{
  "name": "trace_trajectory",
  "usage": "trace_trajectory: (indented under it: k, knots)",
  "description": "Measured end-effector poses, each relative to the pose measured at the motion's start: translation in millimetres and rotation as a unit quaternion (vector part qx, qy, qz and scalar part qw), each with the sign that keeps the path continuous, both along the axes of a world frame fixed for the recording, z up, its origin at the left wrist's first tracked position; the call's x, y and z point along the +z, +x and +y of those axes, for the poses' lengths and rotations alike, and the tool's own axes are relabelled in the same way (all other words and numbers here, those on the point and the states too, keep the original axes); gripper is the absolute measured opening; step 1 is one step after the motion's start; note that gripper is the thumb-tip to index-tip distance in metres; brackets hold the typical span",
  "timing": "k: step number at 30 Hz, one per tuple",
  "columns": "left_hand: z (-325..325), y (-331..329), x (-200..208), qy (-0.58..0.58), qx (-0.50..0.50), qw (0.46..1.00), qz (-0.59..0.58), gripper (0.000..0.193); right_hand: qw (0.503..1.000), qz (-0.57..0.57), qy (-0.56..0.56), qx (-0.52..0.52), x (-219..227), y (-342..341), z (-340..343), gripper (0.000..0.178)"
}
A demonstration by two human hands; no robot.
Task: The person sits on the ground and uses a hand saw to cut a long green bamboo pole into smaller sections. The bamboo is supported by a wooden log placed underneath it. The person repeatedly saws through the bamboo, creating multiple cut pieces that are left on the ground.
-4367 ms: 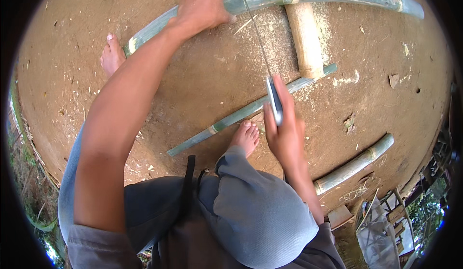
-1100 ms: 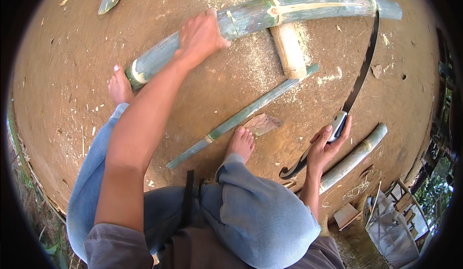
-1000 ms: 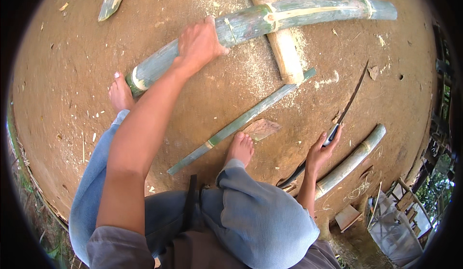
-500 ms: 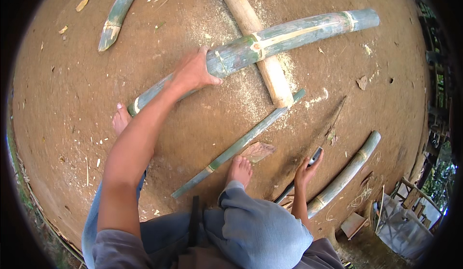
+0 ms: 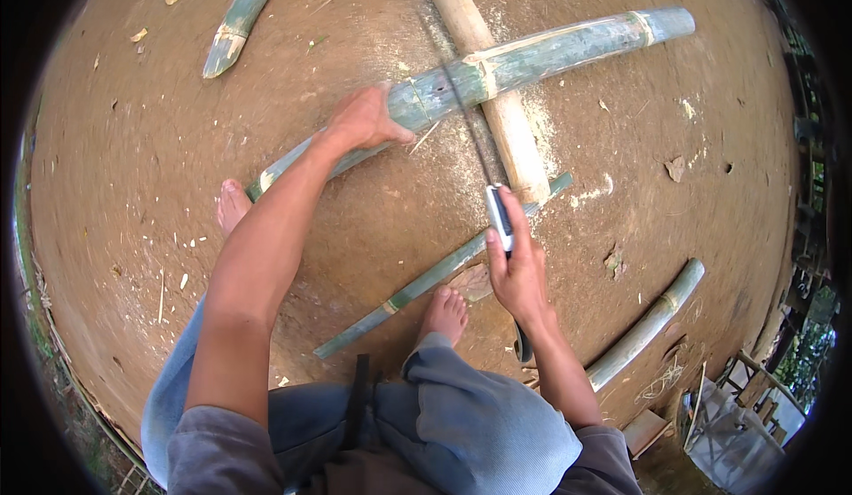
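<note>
- One bamboo pole (image 5: pixel 568 51) slants away rightward, left grip (image 5: pixel 364 119) clamped over it
- The saw (image 5: pixel 499 217), clamped in right grip (image 5: pixel 520 275), has swung across the bamboo pole, pointing away-left!

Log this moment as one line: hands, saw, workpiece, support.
left hand: grasping green bamboo pole | right hand: gripping saw handle | saw blade: crossing over pole, blurred | pale bamboo log: beneath pole, crosswise
</note>
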State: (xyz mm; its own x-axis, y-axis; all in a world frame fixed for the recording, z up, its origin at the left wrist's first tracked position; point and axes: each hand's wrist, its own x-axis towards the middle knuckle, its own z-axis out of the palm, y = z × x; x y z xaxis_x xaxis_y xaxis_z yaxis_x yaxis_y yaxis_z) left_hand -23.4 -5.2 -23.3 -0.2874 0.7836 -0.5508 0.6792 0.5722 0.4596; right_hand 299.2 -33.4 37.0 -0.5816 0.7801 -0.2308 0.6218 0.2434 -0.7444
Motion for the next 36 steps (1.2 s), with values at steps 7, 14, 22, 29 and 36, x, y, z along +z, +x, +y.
trace_trajectory:
  k: [7,14,22,29,36]
  knots:
    - [-6,7,7,0.054,-0.003,0.998,0.036,0.086,0.999,-0.011,0.001,0.038,-15,-24,2,0.060]
    - [-11,16,-5,0.088,0.018,0.991,0.095,0.089,0.998,0.010,0.031,0.051,-18,-16,-6,0.059]
    - [-13,16,-9,0.011,0.035,0.995,0.090,0.091,0.998,-0.009,0.016,0.052,-8,38,-39,0.059]
    - [-13,11,-10,0.029,0.017,0.995,0.097,0.085,0.997,-0.037,-0.044,0.055,-21,-37,14,0.063]
    - [-9,22,-4,0.032,0.040,0.993,0.107,0.077,0.996,-0.041,-0.010,0.074,-17,-40,21,0.064]
